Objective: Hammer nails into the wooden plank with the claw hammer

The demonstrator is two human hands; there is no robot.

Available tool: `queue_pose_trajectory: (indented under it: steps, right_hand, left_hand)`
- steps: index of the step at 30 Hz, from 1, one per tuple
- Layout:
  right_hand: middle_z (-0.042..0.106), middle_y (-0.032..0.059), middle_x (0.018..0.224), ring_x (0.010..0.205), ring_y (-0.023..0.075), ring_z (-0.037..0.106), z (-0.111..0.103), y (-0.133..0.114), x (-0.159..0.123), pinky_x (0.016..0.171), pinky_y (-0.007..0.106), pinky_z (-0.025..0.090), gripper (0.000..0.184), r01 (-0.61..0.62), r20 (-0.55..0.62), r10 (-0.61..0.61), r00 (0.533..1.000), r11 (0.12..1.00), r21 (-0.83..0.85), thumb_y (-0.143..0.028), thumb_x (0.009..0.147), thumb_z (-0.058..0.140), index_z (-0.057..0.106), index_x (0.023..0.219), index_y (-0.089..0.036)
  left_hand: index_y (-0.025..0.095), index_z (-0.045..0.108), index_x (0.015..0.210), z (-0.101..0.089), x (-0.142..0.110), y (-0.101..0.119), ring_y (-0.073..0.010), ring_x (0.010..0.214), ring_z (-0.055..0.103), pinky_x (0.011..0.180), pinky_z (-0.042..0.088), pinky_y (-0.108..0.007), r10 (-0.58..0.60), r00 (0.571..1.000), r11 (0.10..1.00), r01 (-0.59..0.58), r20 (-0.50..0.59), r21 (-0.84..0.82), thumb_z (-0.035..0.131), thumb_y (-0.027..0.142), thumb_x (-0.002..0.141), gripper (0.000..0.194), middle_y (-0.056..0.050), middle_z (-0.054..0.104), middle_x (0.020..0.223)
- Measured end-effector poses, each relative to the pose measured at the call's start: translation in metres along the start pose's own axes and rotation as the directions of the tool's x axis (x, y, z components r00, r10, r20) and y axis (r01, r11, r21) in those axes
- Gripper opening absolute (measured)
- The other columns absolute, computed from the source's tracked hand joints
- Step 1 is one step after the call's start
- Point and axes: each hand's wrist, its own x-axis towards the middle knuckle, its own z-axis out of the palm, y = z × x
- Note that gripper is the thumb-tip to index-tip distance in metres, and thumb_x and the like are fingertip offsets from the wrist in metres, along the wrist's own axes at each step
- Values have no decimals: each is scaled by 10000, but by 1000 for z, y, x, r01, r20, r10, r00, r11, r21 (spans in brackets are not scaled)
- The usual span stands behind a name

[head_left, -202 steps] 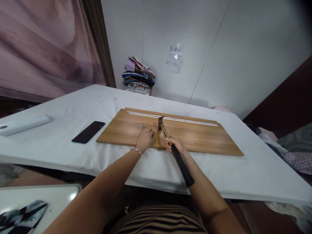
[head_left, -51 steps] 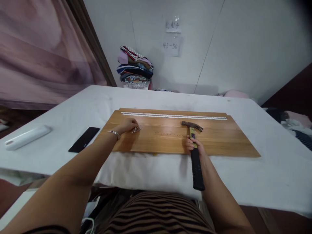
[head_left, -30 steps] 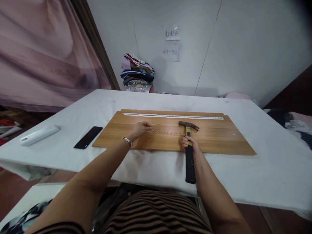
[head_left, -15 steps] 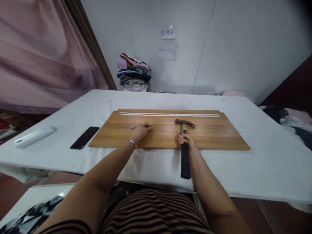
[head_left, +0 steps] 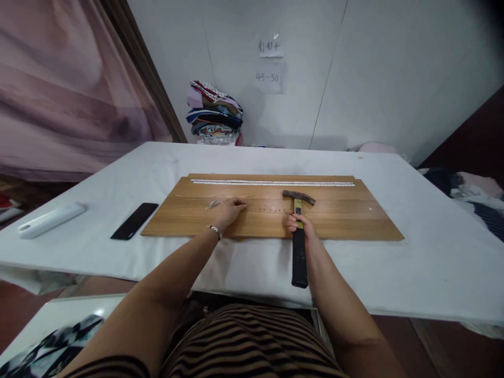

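My left hand [head_left: 231,210] rests on the wooden board [head_left: 346,215], its thumb and fingertips pinched together at the left end of a row of small dark dots [head_left: 270,210]. Whatever is in that pinch is too small to make out. Just left of this hand lies a little heap of nails [head_left: 213,205]. My right hand [head_left: 301,224] is wrapped around the upper handle of a claw hammer [head_left: 299,257]. The hammer's head is over the board, and its black grip end extends past the front edge toward me.
Two white measuring strips [head_left: 271,183] run along the board's far side. On the white-covered table [head_left: 433,252], a black phone-like slab [head_left: 134,221] and a white handled object [head_left: 53,219] lie to the left. Folded cloths [head_left: 215,113] are stacked by the wall.
The view has shifted slightly. Both hands keep nearly the same place on the board, and the hammer has hardly moved.
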Motion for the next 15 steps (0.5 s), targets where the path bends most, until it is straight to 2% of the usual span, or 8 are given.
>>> queue_pose_trajectory:
  steps: [6,15]
  right_hand:
    - [336,-98,665,468,65,282,1,2,0,423,149,287,242,34,40,-34,999,999,-3,-200,819,733,525,932,-247]
    - [413,-108,645,444,76,324,-1,3,-7,404,202,310,354,28,67,-16,998,983,-179,-289,748,829,572,988,-245]
  left_hand:
    - [229,773,790,4,-1,1,-247,949,729,946,551,-367,30,999,999,-31,16,38,726,285,786,73,-50,821,937]
    - [224,774,783,7,-3,2,-254,982,723,1009,553,-400,120,993,986,-120,8,114,708,227,799,68,-64,815,947]
